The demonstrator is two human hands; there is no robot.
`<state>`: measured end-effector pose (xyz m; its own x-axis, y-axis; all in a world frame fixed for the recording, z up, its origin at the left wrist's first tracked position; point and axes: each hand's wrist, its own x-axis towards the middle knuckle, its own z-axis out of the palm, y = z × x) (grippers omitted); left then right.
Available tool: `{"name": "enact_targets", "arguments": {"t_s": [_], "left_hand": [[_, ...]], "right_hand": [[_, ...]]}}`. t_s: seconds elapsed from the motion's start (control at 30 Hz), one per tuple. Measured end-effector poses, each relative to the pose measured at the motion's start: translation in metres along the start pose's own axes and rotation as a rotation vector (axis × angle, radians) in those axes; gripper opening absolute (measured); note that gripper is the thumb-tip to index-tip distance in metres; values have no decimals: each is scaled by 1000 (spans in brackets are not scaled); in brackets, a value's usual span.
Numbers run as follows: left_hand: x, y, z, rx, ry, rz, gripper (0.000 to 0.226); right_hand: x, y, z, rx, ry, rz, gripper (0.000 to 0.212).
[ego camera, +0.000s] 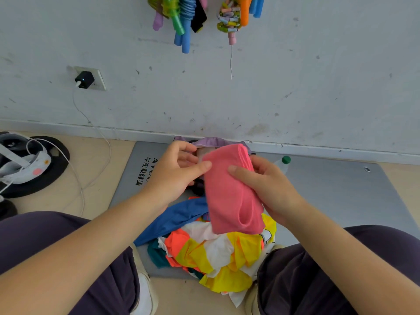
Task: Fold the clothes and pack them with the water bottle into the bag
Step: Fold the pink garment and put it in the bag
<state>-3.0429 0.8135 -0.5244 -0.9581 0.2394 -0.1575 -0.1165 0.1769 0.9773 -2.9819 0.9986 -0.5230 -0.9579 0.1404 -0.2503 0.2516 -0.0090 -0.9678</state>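
Observation:
A folded pink cloth (229, 194) is held up between both hands above the grey mat (329, 189). My left hand (177, 171) pinches its upper left edge with thumb and fingers. My right hand (266, 183) grips its right side, thumb across the front. Behind the cloth, against the wall, the purple bag (211, 141) shows only its rim. A clear water bottle with a green cap (285, 160) lies on the mat just right of my right hand. Below the pink cloth lies a crumpled pile: a blue garment (175, 219) and a yellow, white and orange garment (218, 253).
A white wall rises right behind the mat, with coloured jump ropes (181, 17) hanging on it. A black charger (83, 79) sits in a wall socket, its white cable trailing over the wooden floor to a headset (25, 164) at left. My knees flank the pile.

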Motion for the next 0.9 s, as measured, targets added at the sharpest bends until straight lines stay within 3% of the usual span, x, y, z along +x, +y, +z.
{"name": "enact_targets", "arguments": {"t_s": [0.07, 0.17, 0.27, 0.37, 0.43, 0.6, 0.7, 0.8, 0.9], "left_hand": [[-3, 0, 1, -10, -130, -18, 30], [-13, -5, 13, -199, -427, -115, 47], [-1, -18, 17, -350, -281, -189, 39], [29, -36, 15, -383, -131, -270, 24], [50, -47, 17, -372, -128, -307, 23], [100, -75, 39, -541, -148, -416, 29], [131, -113, 53, -191, -108, -313, 27], [164, -162, 50, 312, -60, -99, 32], [195, -209, 41, 677, -135, 136, 39]], "right_hand": [[0, 0, 3, -29, 81, -60, 29], [-5, -2, 13, -77, -64, -82, 17], [-2, -4, 17, -88, -225, -51, 20], [28, -1, 16, -164, -20, -13, 23], [54, 11, 12, -235, 102, 59, 28], [100, 67, 13, 277, -127, 400, 41], [128, 109, 3, 232, -42, 389, 42], [164, 138, -24, -15, 194, 390, 49], [210, 156, -56, -124, 285, 450, 58]]}}
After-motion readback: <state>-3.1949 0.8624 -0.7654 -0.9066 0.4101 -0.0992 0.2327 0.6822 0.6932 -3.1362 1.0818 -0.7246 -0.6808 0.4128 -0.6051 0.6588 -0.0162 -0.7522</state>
